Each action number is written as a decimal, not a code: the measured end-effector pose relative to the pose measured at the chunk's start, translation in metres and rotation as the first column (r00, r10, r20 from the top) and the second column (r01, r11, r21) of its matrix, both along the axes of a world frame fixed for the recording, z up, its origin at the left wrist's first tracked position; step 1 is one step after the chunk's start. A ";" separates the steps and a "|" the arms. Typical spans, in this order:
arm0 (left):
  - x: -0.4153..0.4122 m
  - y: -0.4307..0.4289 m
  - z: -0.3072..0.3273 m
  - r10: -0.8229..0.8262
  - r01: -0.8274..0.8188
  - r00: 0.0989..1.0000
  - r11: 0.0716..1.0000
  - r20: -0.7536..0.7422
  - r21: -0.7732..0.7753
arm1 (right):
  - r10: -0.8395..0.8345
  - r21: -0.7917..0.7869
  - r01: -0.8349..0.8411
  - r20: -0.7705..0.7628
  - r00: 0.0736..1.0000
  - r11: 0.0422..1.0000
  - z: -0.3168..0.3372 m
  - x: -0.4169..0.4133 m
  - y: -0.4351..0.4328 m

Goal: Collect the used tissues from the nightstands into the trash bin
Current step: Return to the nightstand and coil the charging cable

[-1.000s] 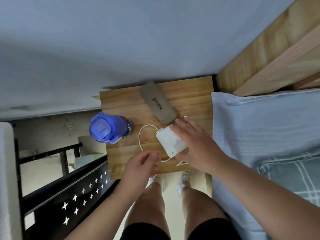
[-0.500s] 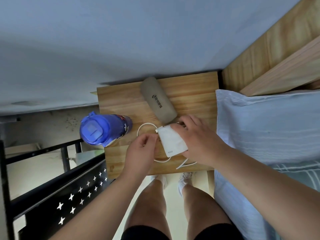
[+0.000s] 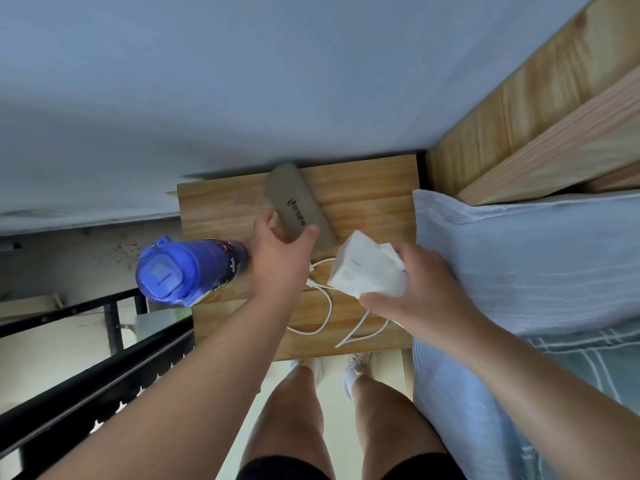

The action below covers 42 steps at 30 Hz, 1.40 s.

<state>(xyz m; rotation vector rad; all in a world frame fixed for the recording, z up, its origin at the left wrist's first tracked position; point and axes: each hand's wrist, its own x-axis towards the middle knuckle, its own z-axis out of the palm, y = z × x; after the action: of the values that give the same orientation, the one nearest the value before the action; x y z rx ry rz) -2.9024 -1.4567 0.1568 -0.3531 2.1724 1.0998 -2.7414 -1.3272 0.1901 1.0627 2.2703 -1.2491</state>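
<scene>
Right hand (image 3: pixel 420 292) clamped around a white power bank (image 3: pixel 367 273) and a crumpled tissue (image 3: pixel 388 252), lifted above the nightstand (image 3: pixel 363 188). Left hand (image 3: pixel 280 258) spread wide, thumb and fingertips at the grey case (image 3: pixel 298 206). Blue bottle (image 3: pixel 187 268) just beside.

Bedroom: bed (image 3: pixel 519 271) w/ pillow, wooden nightstand (image 3: pixel 363 188)

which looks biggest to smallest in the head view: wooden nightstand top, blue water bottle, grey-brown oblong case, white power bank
1. Wooden nightstand top
2. Blue water bottle, though it stands nearer the camera, which enlarges it
3. Grey-brown oblong case and white power bank: alike, both partly hidden by hands
</scene>
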 end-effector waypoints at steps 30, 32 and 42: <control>0.012 0.038 -0.027 -0.542 0.518 0.839 0.824 -0.054 -0.231 | -0.593 0.212 0.602 -0.113 0.797 0.770 -0.049 -0.073 0.015; 0.018 0.049 -0.030 -0.543 0.525 0.838 0.832 -0.061 -0.181 | -0.595 0.163 0.608 -0.129 0.794 0.777 -0.043 -0.070 0.017; 0.014 0.052 -0.038 -0.516 0.512 0.852 0.856 -0.084 -0.064 | -0.305 0.228 0.393 -0.340 0.890 0.891 -0.020 -0.037 0.005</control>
<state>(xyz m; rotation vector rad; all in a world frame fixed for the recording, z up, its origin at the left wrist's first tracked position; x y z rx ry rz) -2.8881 -1.4051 0.1186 0.2697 2.1892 0.7783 -2.7781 -1.3226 0.1697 1.5470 2.6357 -1.3071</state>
